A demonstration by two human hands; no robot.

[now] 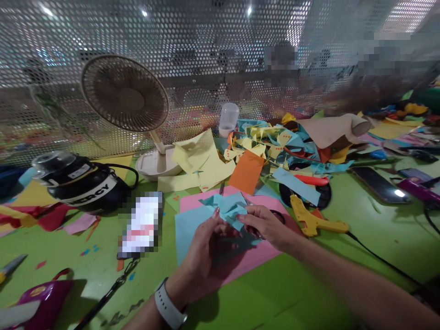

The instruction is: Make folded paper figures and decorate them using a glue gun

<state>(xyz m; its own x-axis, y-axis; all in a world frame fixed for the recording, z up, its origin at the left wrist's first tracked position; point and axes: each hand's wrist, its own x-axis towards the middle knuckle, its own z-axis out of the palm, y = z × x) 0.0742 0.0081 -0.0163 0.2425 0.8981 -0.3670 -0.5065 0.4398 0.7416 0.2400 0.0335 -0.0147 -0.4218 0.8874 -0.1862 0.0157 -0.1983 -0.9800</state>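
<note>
Both hands meet over a stack of paper in the middle of the green table. My left hand (208,236), with a white watch on the wrist, is closed on a light blue folded paper piece (228,206), thumb on top. My right hand (263,222) pinches the right side of the same piece between thumb and fingers. Scissors lie partly hidden by my right hand, a dark handle loop (277,216) showing beside it. Beneath the hands are a pink sheet (256,255) and a light blue sheet (187,231).
A yellow glue gun (314,222) with a cord lies right of my hands. Behind are paper scraps (268,142), an orange paper (246,172) and a desk fan (127,94). On the left are a lit phone (142,224), a black jug (89,185) and a purple tool (44,302).
</note>
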